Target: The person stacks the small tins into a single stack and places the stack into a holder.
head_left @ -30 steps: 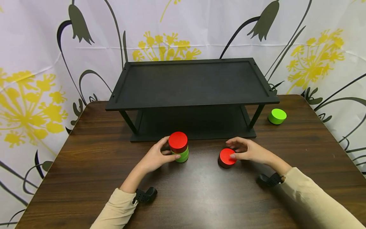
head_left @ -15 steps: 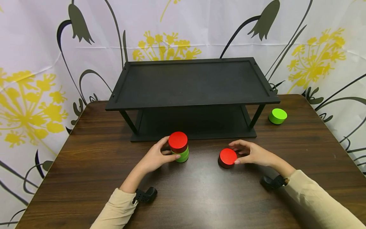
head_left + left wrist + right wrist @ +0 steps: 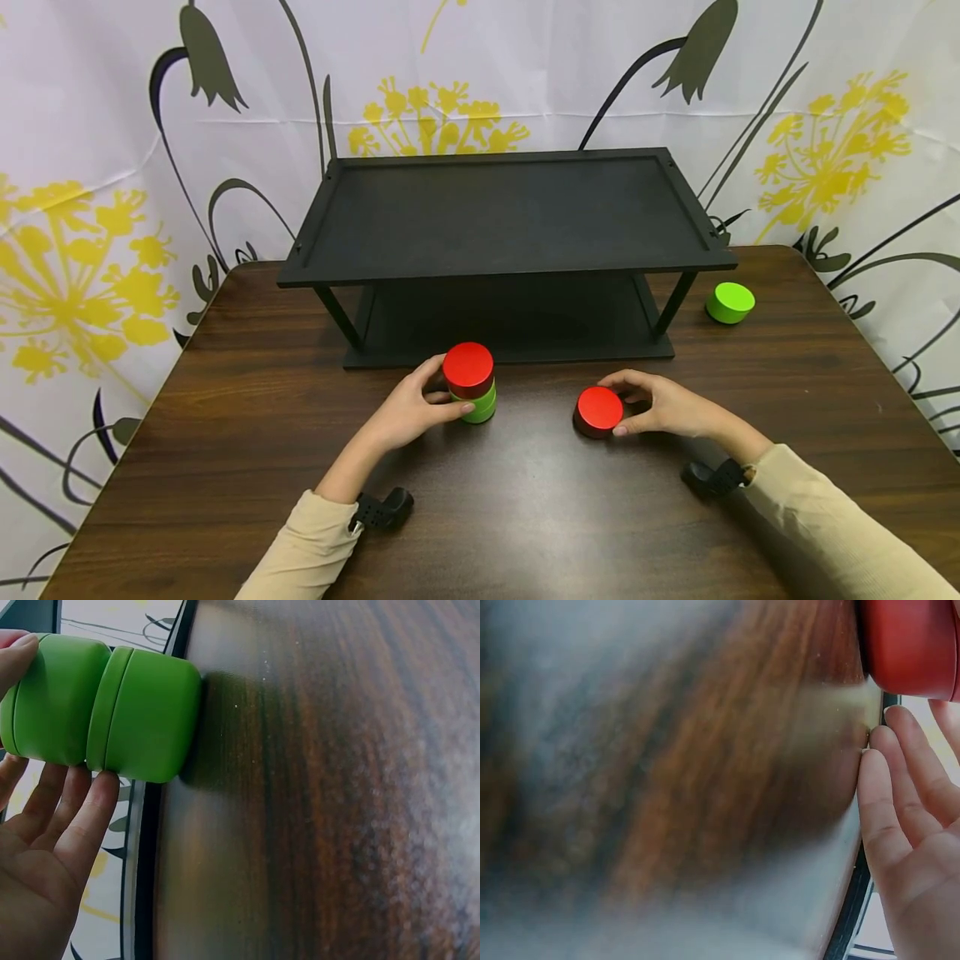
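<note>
OK, clock positions as the head view sees them, 12 at the far side. Left hand pinches a stack sitting at its 3 o'clock, just short of the rack's lower tier. Order from the bench up: lower green container, upper green container, top red container. Left thumb presses the upper green one; the fingers are opposite, one tip against the lower green one near its lid line.

Right hand has the second red container at its 9 o'clock, flat on the bench. Right fingers are loosely spread; thumb tip just beside the container at its 5 o'clock, index tip at about 12. Can't tell if either makes contact.

Loose green container: 2 o'clock from the right hand, well apart. Black rack: 12 o'clock, beyond both red containers.
</note>
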Motion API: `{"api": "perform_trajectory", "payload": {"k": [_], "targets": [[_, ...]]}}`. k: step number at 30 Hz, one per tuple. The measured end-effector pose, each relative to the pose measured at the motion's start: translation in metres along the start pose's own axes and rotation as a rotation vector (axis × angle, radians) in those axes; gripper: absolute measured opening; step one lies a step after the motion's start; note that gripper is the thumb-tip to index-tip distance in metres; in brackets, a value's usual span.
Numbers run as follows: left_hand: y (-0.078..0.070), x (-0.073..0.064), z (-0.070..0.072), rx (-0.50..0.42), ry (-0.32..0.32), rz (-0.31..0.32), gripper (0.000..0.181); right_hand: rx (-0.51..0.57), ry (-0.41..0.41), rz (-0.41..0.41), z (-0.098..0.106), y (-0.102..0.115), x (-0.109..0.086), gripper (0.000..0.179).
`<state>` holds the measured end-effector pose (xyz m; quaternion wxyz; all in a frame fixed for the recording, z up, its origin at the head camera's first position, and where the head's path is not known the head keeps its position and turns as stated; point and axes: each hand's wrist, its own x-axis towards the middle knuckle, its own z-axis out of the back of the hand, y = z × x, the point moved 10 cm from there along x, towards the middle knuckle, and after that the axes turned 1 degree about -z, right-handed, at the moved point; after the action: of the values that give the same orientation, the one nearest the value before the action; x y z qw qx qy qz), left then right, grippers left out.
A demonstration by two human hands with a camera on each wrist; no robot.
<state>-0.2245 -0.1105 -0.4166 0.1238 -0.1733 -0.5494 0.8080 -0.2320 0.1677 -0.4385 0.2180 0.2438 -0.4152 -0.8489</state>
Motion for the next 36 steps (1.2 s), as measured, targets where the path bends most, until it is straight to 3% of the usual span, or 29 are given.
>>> {"api": "perform_trajectory", "payload": {"k": [23, 36], "targets": [[0.0, -0.001, -0.001, -0.005, 0.0, 0.0, 0.07, -0.013, -0.03, 0.042, 0.001, 0.004, 0.004, 0.054], [0.0, 0.0, -0.001, -0.01, 0.003, -0.004, 0.07, 0.071, -0.131, 0.101, 0.02, 0.024, 0.009, 0.051]]}}
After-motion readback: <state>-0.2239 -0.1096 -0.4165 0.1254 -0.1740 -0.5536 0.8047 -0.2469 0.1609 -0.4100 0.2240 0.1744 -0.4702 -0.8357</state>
